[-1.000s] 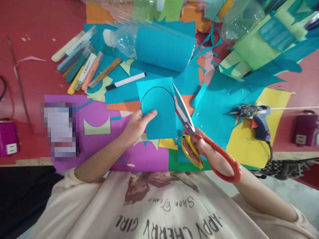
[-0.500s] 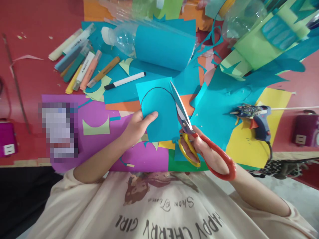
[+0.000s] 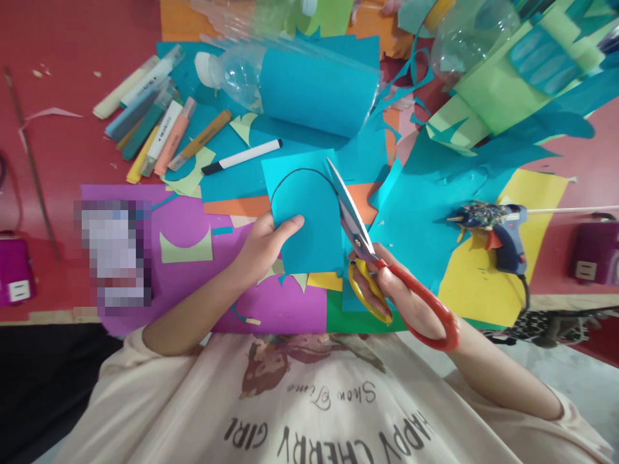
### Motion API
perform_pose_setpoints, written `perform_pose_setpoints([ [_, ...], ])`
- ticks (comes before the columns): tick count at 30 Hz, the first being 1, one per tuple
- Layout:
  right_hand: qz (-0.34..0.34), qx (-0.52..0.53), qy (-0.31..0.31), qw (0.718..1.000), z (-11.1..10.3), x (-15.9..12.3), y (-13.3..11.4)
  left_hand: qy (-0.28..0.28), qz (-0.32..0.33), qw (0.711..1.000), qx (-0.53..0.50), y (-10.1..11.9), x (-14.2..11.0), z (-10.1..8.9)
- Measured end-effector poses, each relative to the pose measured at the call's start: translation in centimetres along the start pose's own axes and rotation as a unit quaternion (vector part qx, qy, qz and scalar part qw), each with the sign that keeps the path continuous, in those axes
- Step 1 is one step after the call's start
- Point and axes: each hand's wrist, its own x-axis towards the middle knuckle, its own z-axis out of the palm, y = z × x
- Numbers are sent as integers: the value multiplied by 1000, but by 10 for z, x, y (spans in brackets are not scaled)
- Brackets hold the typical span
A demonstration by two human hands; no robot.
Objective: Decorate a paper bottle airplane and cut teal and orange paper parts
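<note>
Between the thumb and fingers of my left hand [image 3: 268,241] is a piece of blue paper [image 3: 309,238], gripped at its left edge. A black curved line is drawn across its upper part. My right hand [image 3: 387,277] is closed around the handles of scissors [image 3: 355,222], one loop red and the other yellow. The blades point up and slightly left along the paper's right edge, near the right end of the drawn curve. The lower blade is largely hidden by the paper. A white marker with a black cap [image 3: 242,156] lies just beyond the paper.
A plastic bottle wrapped in blue paper [image 3: 319,87] lies behind. Several coloured markers [image 3: 159,129] are at the left, above a blurred phone-like object [image 3: 116,254] on purple paper [image 3: 184,212]. To the right, a glue gun [image 3: 507,238] rests on yellow paper [image 3: 476,277]. Paper scraps surround my hands.
The blue paper and my left hand have shifted slightly left. The scissors' blade tip has moved a little left, and the yellow handle loop sits slightly lower and farther right.
</note>
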Motion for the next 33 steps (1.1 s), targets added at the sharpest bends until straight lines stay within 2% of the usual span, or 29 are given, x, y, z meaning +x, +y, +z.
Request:
perform_pose_setpoints([
  [12, -2, -6, 1, 1000, -3, 3, -1, 20, 5, 1000, 4, -6, 4, -4],
  [19, 24, 9, -2, 1000, -6, 0, 4, 43, -1, 999, 3, -5, 5, -8],
  [33, -12, 13, -3, 1000, -5, 1, 8, 37, 34, 998, 25, -11, 11, -13],
])
